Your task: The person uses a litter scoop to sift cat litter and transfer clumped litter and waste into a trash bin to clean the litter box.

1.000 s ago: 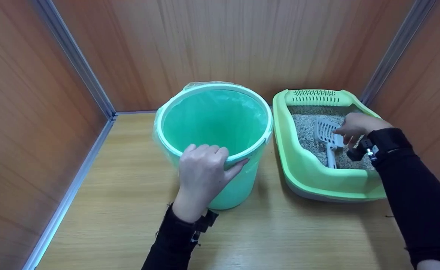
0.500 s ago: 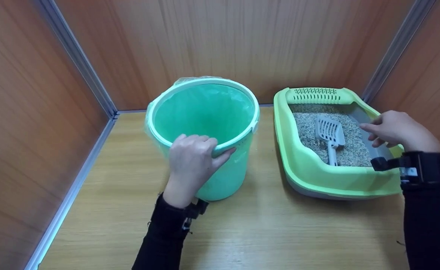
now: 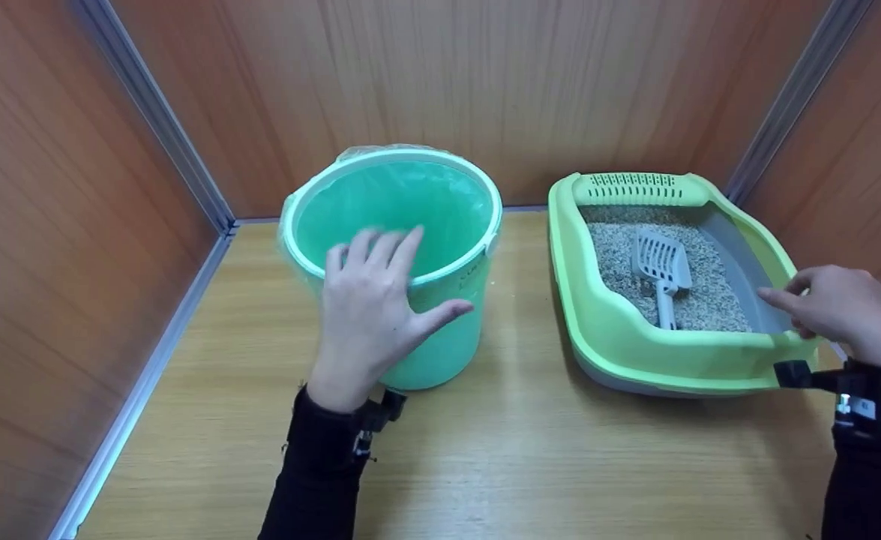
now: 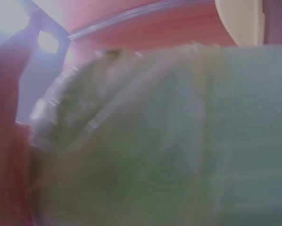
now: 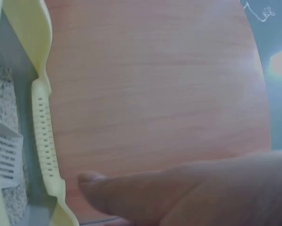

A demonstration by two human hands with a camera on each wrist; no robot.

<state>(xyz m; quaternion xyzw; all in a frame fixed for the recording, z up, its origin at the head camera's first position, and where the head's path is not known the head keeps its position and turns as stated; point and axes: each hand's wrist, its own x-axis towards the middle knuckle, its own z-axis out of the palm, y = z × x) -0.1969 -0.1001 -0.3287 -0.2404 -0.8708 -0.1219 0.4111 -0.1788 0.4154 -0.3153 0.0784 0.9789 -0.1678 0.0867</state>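
A green trash bin [image 3: 440, 337] lined with a clear plastic bag stands left of centre, tilted slightly. My left hand [image 3: 369, 315] is over its near rim, fingers spread and thumb out to the right, holding nothing. The left wrist view shows the bin's side [image 4: 254, 141] and crinkled bag, blurred. To the right is a green litter box [image 3: 657, 352] filled with grey litter [image 3: 710, 289]. On the litter lies a grey slotted scoop [image 3: 661, 259], its handle toward the front. My right hand [image 3: 849, 311] hovers at the box's front right corner, loosely bent and holding nothing.
Wood-grain panels [image 3: 447, 75] with grey metal strips [image 3: 163, 112] enclose the back and both sides. Bin and box stand on a light wooden floor [image 3: 500, 465], with a gap between them. The right panel [image 3: 852, 172] rises close beside the box.
The trash bin has shifted left and back, and my left hand has let go of its rim. My right hand has moved away from the scoop, right and toward the front corner of the litter box.
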